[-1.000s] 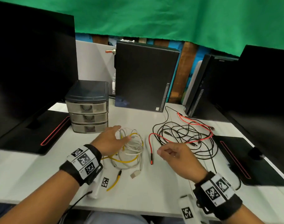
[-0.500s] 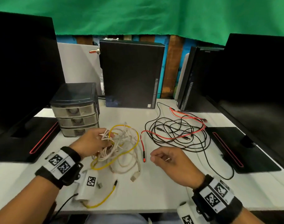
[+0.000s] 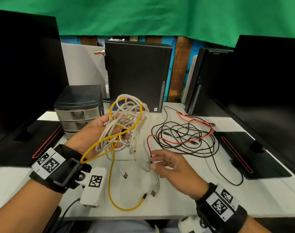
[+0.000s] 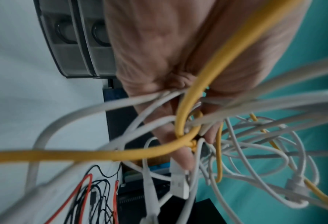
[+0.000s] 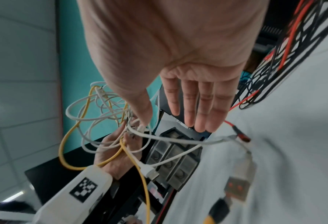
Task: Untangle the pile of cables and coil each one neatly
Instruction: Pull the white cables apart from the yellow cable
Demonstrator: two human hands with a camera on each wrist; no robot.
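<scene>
Hanging from the left hand (image 3: 99,132), a tangle of white cables (image 3: 126,118) and one yellow cable (image 3: 124,118) is held above the white table (image 3: 202,185), in front of the grey drawer unit (image 3: 77,113). The fingers of that hand curl around the middle of the bundle, palm up; in the left wrist view the yellow cable (image 4: 188,121) crosses the fingers (image 4: 182,157) and white strands (image 4: 255,144) spill past them. Loose ends trail down to the table: the yellow one loops near the front edge, and two white ends with USB plugs (image 3: 153,193) lie just beside its tip.

The right hand (image 3: 173,170) hovers low over the table with fingers spread and straight, gripping nothing; its fingertips are just beside the end of a red cable (image 3: 149,145). In the right wrist view the fingers (image 5: 201,106) are stretched out flat.

To the right, a second pile of black cables (image 3: 185,137) with the red one threaded through it lies flat on the table, apart from the lifted bundle. A bare strip of table lies between the two piles and along the front edge. Black monitor bases (image 3: 247,153) flank the table left and right, and a black computer case (image 3: 136,76) stands upright at the back.
</scene>
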